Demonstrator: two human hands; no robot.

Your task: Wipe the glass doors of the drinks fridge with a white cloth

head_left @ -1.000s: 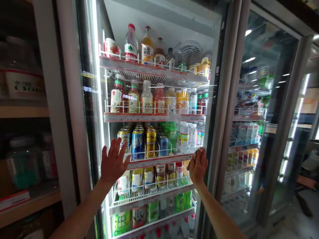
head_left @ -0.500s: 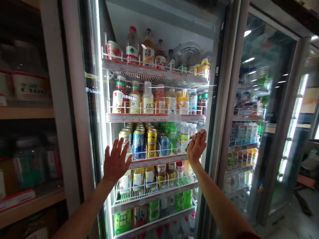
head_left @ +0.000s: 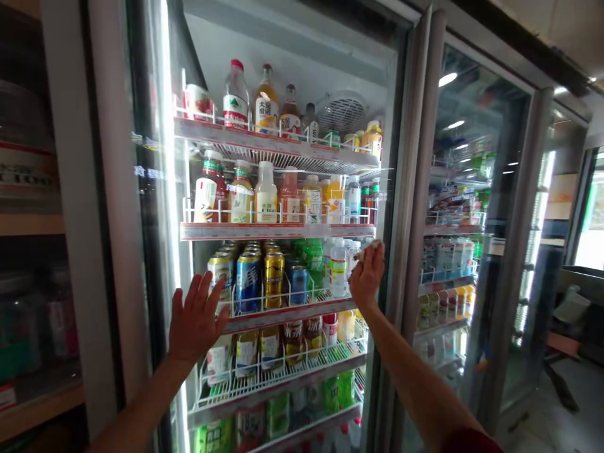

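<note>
My left hand (head_left: 195, 318) is raised with fingers spread, holding nothing, in front of the lit drinks cooler near its left edge. Behind its fingertips stand several cans, among them a blue can (head_left: 248, 282) and a gold can (head_left: 274, 280). My right hand (head_left: 368, 277) is at the right side of the cooler's glass door, its palm against a crumpled cloth (head_left: 359, 254). Most of that cloth is hidden beneath the hand. Bottles with green-yellow labels (head_left: 338, 267) show through the glass just left of it.
Bottles line the upper shelf rail (head_left: 278, 231). A metal door frame (head_left: 418, 189) rises right of my right hand, and a second cooler (head_left: 453, 239) adjoins it. At the left, wooden shelving (head_left: 38, 223) holds more bottles, dim behind glass.
The view has turned a little to the right, so the cooler sits further left. Against the cooler, my right hand with the cloth is slightly higher and my left hand slightly further left.
</note>
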